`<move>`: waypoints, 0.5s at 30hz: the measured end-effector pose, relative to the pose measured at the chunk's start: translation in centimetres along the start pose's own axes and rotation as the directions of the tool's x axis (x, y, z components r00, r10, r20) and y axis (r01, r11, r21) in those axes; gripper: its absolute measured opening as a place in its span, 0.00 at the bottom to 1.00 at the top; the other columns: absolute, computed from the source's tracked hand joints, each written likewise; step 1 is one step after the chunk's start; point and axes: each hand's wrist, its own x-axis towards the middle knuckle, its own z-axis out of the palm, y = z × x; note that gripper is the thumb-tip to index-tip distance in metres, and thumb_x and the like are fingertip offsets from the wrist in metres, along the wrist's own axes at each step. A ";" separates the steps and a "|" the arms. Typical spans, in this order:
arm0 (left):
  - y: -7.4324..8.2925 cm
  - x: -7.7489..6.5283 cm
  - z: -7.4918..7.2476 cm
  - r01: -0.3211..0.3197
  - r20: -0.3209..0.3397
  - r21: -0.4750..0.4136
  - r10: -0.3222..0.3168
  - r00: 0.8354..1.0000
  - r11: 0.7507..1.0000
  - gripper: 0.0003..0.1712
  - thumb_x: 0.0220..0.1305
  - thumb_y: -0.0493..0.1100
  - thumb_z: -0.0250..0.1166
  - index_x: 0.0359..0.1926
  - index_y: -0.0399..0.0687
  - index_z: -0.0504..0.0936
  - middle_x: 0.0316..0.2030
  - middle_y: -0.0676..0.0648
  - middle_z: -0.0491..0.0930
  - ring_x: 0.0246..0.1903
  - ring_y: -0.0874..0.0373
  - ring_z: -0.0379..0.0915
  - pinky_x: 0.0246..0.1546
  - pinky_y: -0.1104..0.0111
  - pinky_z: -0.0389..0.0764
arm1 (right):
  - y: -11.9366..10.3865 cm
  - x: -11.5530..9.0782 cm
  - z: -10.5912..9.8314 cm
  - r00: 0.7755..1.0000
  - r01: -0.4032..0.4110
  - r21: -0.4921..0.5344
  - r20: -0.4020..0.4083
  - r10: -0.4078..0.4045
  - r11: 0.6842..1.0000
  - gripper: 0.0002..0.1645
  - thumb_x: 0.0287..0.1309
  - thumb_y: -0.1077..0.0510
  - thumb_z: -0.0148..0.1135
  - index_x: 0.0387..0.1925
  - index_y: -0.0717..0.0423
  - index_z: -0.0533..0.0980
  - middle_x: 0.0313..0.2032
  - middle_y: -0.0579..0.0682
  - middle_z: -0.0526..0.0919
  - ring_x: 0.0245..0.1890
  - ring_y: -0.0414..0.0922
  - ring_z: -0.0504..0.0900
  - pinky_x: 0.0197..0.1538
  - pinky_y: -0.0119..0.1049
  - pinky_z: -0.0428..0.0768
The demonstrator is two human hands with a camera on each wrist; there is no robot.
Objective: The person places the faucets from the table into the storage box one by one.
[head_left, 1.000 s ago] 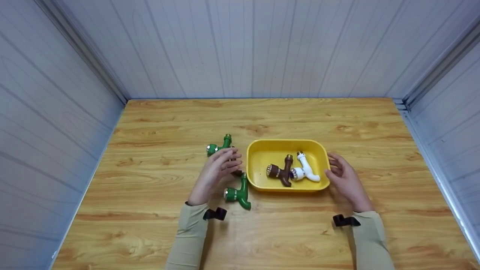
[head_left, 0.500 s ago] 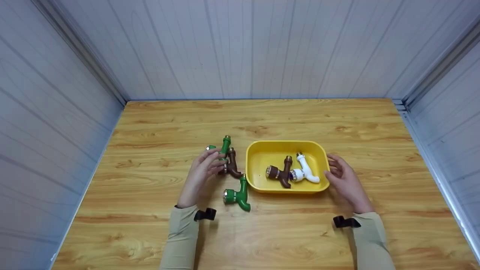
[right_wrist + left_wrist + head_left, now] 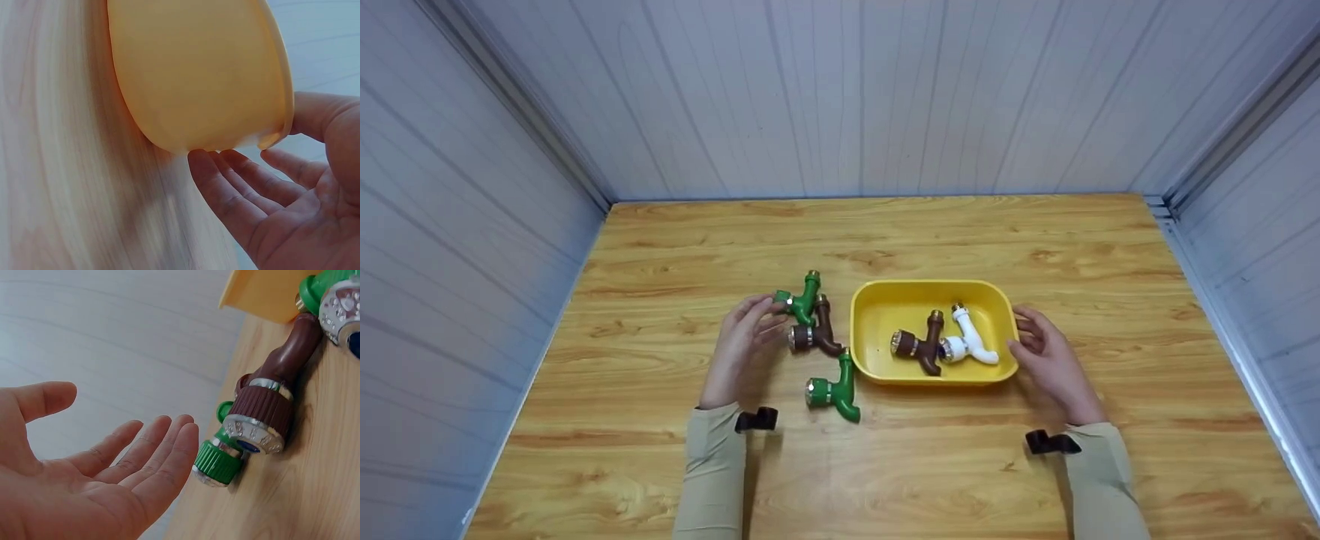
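My left hand (image 3: 735, 349) is held beside a group of taps on the wooden table, fingers loosely extended, palm bare in the left wrist view. Closest to its fingertips are a brown tap (image 3: 823, 328) and the farther green tap (image 3: 804, 305), which touch or overlap each other. A second green tap (image 3: 844, 391) lies nearer to me, its threaded end by the tub's corner. My right hand (image 3: 1057, 367) rests its fingertips against the right end of a yellow plastic tub (image 3: 197, 73), thumb near the rim. Inside the tub lie a brown tap (image 3: 928, 349) and a white tap (image 3: 976, 341).
The wood-grain table (image 3: 915, 465) ends at a pale panelled wall (image 3: 870, 97) behind, with more panels at left and right. A black wrist mount (image 3: 756, 419) sits on the left sleeve and another black mount (image 3: 1051, 442) on the right.
My left hand has drawn back leftward from over the taps beside the tub, uncovering the brown tap and the far green one. The right hand and tub stay put.
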 end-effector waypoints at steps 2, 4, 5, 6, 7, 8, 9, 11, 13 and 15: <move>0.1 0.0 -0.2 -0.003 -0.021 0.015 0.003 1.000 1.000 0.19 0.72 0.40 0.53 0.54 0.27 0.69 0.48 0.32 0.75 0.44 0.43 0.78 0.54 0.52 0.75 | 0.0 0.0 0.0 1.000 0.000 -0.003 0.002 0.000 1.000 0.34 0.64 0.66 0.57 0.68 0.65 0.57 0.60 0.67 0.69 0.58 0.58 0.70 0.53 0.21 0.71; 0.1 0.2 -0.5 -0.005 -0.040 0.029 0.007 0.999 1.000 0.19 0.72 0.41 0.53 0.54 0.27 0.70 0.48 0.32 0.75 0.43 0.46 0.79 0.54 0.52 0.75 | 0.0 0.0 0.0 1.000 -0.002 -0.006 0.002 0.002 1.000 0.34 0.64 0.66 0.57 0.69 0.64 0.57 0.60 0.67 0.69 0.58 0.58 0.70 0.53 0.21 0.71; 0.1 0.2 -0.6 -0.005 -0.049 0.031 0.006 0.999 1.000 0.19 0.72 0.41 0.53 0.54 0.28 0.71 0.48 0.32 0.75 0.42 0.47 0.79 0.54 0.52 0.75 | -0.1 0.0 0.0 1.000 -0.004 -0.006 0.004 0.004 1.000 0.34 0.64 0.66 0.57 0.69 0.64 0.57 0.60 0.67 0.68 0.58 0.58 0.70 0.53 0.21 0.71; 0.1 0.3 -0.7 -0.002 -0.056 0.029 0.003 0.998 1.000 0.20 0.72 0.42 0.53 0.54 0.27 0.70 0.49 0.31 0.75 0.41 0.48 0.79 0.55 0.52 0.74 | -0.1 0.0 0.0 1.000 -0.005 -0.006 0.005 0.005 1.000 0.34 0.64 0.66 0.57 0.69 0.64 0.57 0.61 0.67 0.68 0.59 0.58 0.70 0.53 0.21 0.71; 0.1 0.4 -0.8 0.001 -0.063 0.028 0.001 0.998 1.000 0.20 0.72 0.42 0.53 0.54 0.27 0.70 0.49 0.31 0.75 0.41 0.49 0.79 0.55 0.52 0.74 | -0.1 -0.1 0.0 1.000 -0.006 -0.007 0.004 0.006 1.000 0.34 0.65 0.66 0.57 0.69 0.63 0.57 0.61 0.67 0.68 0.59 0.58 0.70 0.53 0.21 0.71; 0.0 0.4 -0.9 0.004 -0.073 0.023 -0.003 0.997 1.000 0.20 0.72 0.42 0.52 0.54 0.26 0.69 0.50 0.30 0.74 0.40 0.50 0.79 0.55 0.52 0.74 | -0.1 -0.1 0.0 1.000 -0.006 -0.010 0.005 0.006 1.000 0.34 0.65 0.65 0.57 0.69 0.63 0.57 0.61 0.67 0.68 0.59 0.58 0.70 0.53 0.21 0.71; 0.0 0.5 -1.0 0.008 -0.082 0.020 -0.007 0.997 1.000 0.20 0.73 0.42 0.52 0.54 0.26 0.69 0.51 0.29 0.74 0.40 0.50 0.79 0.55 0.51 0.73 | 0.0 -0.1 0.0 1.000 -0.006 -0.012 0.004 0.006 1.000 0.34 0.65 0.65 0.57 0.69 0.63 0.57 0.61 0.67 0.68 0.59 0.58 0.70 0.53 0.21 0.71; 0.0 0.7 -1.1 0.019 -0.103 0.022 -0.017 0.995 1.000 0.21 0.73 0.43 0.51 0.54 0.26 0.69 0.51 0.29 0.73 0.39 0.52 0.79 0.55 0.51 0.73 | 0.0 -0.1 0.0 1.000 0.003 -0.013 0.001 -0.003 1.000 0.34 0.64 0.66 0.57 0.69 0.64 0.57 0.60 0.68 0.68 0.59 0.59 0.70 0.53 0.21 0.71; -0.1 0.9 -1.2 0.034 -0.122 0.024 -0.031 0.992 0.999 0.22 0.73 0.44 0.51 0.55 0.26 0.69 0.52 0.28 0.73 0.38 0.52 0.79 0.56 0.51 0.73 | 0.0 -0.1 0.0 1.000 0.014 -0.012 -0.001 -0.014 1.000 0.34 0.64 0.66 0.57 0.68 0.65 0.57 0.60 0.68 0.69 0.58 0.59 0.70 0.53 0.21 0.71; -0.1 1.1 -1.3 0.049 -0.134 0.029 -0.044 0.990 0.998 0.23 0.73 0.45 0.51 0.56 0.26 0.69 0.52 0.29 0.73 0.40 0.50 0.79 0.57 0.51 0.72 | 0.1 0.0 0.0 1.000 0.026 -0.007 -0.004 -0.026 1.000 0.33 0.64 0.67 0.57 0.68 0.65 0.58 0.59 0.69 0.69 0.58 0.60 0.71 0.52 0.21 0.71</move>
